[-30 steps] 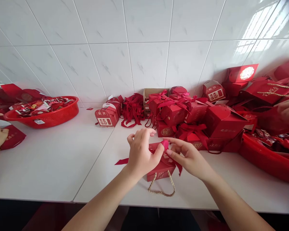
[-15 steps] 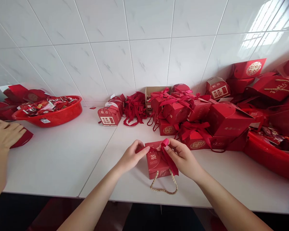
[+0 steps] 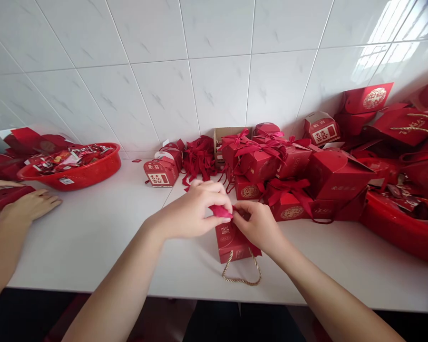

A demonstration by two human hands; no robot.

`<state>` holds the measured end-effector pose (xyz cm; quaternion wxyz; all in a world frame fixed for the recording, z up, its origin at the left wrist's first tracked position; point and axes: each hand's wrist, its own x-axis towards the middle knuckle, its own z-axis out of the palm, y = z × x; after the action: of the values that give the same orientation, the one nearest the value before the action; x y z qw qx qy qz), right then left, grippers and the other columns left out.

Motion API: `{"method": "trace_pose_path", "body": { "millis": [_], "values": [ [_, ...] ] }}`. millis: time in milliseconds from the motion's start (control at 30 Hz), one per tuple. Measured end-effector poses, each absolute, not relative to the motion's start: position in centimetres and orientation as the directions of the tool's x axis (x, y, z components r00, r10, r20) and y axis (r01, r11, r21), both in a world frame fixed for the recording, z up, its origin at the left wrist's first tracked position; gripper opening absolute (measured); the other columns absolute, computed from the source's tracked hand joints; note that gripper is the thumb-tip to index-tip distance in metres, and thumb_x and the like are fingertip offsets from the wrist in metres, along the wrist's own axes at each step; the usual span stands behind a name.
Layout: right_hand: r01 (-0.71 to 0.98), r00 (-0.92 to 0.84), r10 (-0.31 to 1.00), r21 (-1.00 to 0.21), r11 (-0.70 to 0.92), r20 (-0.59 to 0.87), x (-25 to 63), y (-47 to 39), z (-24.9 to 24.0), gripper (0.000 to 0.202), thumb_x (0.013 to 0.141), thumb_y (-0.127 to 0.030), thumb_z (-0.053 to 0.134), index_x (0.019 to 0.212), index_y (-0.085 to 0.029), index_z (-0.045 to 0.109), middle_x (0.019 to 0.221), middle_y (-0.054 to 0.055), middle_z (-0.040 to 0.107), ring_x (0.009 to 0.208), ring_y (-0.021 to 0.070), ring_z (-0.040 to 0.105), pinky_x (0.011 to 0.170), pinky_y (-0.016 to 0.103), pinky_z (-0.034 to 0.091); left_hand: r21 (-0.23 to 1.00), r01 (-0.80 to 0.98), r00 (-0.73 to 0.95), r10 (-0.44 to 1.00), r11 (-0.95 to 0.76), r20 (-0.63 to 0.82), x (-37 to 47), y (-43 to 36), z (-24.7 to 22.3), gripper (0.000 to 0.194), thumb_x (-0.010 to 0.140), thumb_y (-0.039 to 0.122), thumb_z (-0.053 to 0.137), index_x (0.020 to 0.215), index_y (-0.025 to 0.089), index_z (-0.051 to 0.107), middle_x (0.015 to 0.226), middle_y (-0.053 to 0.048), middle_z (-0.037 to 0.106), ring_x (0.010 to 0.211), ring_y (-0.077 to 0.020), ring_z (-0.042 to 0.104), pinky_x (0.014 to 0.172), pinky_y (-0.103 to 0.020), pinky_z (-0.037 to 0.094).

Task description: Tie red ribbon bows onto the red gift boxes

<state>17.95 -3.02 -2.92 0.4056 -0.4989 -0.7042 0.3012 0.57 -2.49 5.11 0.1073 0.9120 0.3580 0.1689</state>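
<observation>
A red gift box (image 3: 234, 247) with gold lettering stands on the white table in front of me, its twisted gold cord handle (image 3: 241, 281) lying toward the near edge. Above its top, my left hand (image 3: 199, 211) is closed on a red ribbon (image 3: 219, 212). My right hand (image 3: 257, 223) pinches the same ribbon beside it, close over the lid. The fingertips of both hands nearly meet, and they hide the ribbon's middle and part of the lid.
Finished-looking red boxes with bows (image 3: 262, 164) are stacked behind my right hand. Loose red ribbons (image 3: 199, 159) lie by the wall. A red basket of sweets (image 3: 85, 176) is at left, another basket (image 3: 403, 232) at right. Another person's hands (image 3: 32, 205) hold a red box at far left.
My left hand has moved up and over the box and now grips the ribbon. My right hand has shifted slightly left. The other person's hands have changed position around their box.
</observation>
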Motion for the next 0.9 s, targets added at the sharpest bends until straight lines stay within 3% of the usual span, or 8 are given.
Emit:
{"method": "trace_pose_path", "body": {
  "millis": [200, 267, 333, 433, 533, 667, 767, 900],
  "values": [
    [0.353, -0.384, 0.882, -0.839, 0.414, 0.274, 18.8, -3.5, -2.6, 0.019, 0.078, -0.016, 0.05, 0.059, -0.018, 0.05, 0.058, -0.003, 0.047, 0.052, 0.0095, 0.036, 0.049, 0.023, 0.028, 0.237, 0.628, 0.728, 0.667, -0.741, 0.157, 3.9, 1.9, 5.1, 0.011, 0.078, 0.022, 0.06, 0.076, 0.028, 0.068, 0.097, -0.001, 0.061, 0.098, -0.0236, 0.051, 0.095, -0.042, 0.037],
    [0.332, -0.344, 0.904, -0.867, 0.37, 0.254, 19.0, -3.6, -2.9, 0.029, 0.083, -0.026, 0.051, 0.055, -0.019, 0.043, 0.055, -0.004, 0.038, 0.051, 0.0093, 0.031, 0.047, 0.024, 0.025, 0.25, 0.641, 0.677, 0.688, -0.726, 0.262, 4.2, 2.5, 4.0, 0.009, 0.077, 0.022, 0.062, 0.082, 0.027, 0.067, 0.105, -0.002, 0.06, 0.106, -0.0253, 0.049, 0.096, -0.044, 0.035],
    [0.309, -0.297, 0.919, -0.885, 0.348, 0.258, 19.0, -3.5, -3.2, 0.037, 0.086, -0.034, 0.05, 0.054, -0.02, 0.039, 0.053, -0.005, 0.034, 0.051, 0.0096, 0.029, 0.047, 0.024, 0.024, 0.305, 0.691, 0.5, 0.738, -0.656, 0.454, 3.9, 2.2, 2.8, 0.01, 0.08, 0.022, 0.059, 0.088, 0.024, 0.063, 0.103, -0.004, 0.059, 0.104, -0.0243, 0.051, 0.094, -0.043, 0.037],
    [0.257, -0.293, 0.907, -0.889, 0.379, 0.302, 18.9, -3.4, -3.6, 0.036, 0.09, -0.037, 0.047, 0.059, -0.018, 0.046, 0.059, -0.003, 0.042, 0.055, 0.011, 0.037, 0.052, 0.024, 0.031, 0.548, 0.631, 0.307, 0.826, -0.549, 0.473, 2.7, 0.4, 1.3, 0.013, 0.089, 0.03, 0.051, 0.084, 0.02, 0.057, 0.085, -0.003, 0.06, 0.085, -0.0189, 0.056, 0.082, -0.035, 0.046],
    [0.217, -0.316, 0.885, -0.883, 0.417, 0.341, 18.9, -3.4, -3.6, 0.033, 0.091, -0.036, 0.046, 0.065, -0.018, 0.055, 0.069, 0.001, 0.053, 0.064, 0.0134, 0.047, 0.059, 0.026, 0.039, 0.727, 0.497, 0.403, 0.868, -0.475, 0.291, 1.4, -1.6, -0.4, 0.02, 0.084, 0.04, 0.06, 0.085, 0.02, 0.06, 0.083, -0.002, 0.065, 0.08, -0.0179, 0.06, 0.075, -0.03, 0.05],
    [0.218, -0.285, 0.901, -0.893, 0.393, 0.327, 18.7, -3.5, -3.8, 0.03, 0.09, -0.036, 0.046, 0.068, -0.018, 0.055, 0.071, 0.002, 0.058, 0.068, 0.0157, 0.053, 0.062, 0.027, 0.043, 0.789, 0.456, 0.276, 0.908, -0.412, 0.315, 1.0, -2.8, -2.6, 0.018, 0.084, 0.036, 0.061, 0.08, 0.018, 0.063, 0.083, -0.004, 0.07, 0.079, -0.0185, 0.065, 0.074, -0.031, 0.052],
    [0.181, -0.158, 0.942, -0.929, 0.322, 0.296, 18.3, -3.5, -4.3, 0.015, 0.086, -0.035, 0.053, 0.085, -0.02, 0.05, 0.067, 0.0, 0.06, 0.062, 0.0152, 0.054, 0.058, 0.027, 0.042, 0.827, 0.378, 0.24, 0.907, -0.416, 0.346, 1.3, -3.1, -3.5, 0.017, 0.087, 0.032, 0.057, 0.078, 0.019, 0.058, 0.092, -0.006, 0.071, 0.091, -0.0197, 0.066, 0.082, -0.033, 0.052],
    [0.18, -0.027, 0.943, -0.926, 0.332, 0.332, 17.9, -3.6, -4.8, 0.026, 0.082, -0.032, 0.058, 0.098, -0.024, 0.039, 0.063, -0.005, 0.06, 0.053, 0.0131, 0.052, 0.052, 0.024, 0.04, 0.828, 0.359, 0.27, 0.897, -0.43, 0.349, 1.7, -3.6, -3.8, 0.016, 0.09, 0.031, 0.052, 0.079, 0.02, 0.051, 0.097, -0.006, 0.07, 0.095, -0.0194, 0.066, 0.083, -0.033, 0.053]
  ]
}}
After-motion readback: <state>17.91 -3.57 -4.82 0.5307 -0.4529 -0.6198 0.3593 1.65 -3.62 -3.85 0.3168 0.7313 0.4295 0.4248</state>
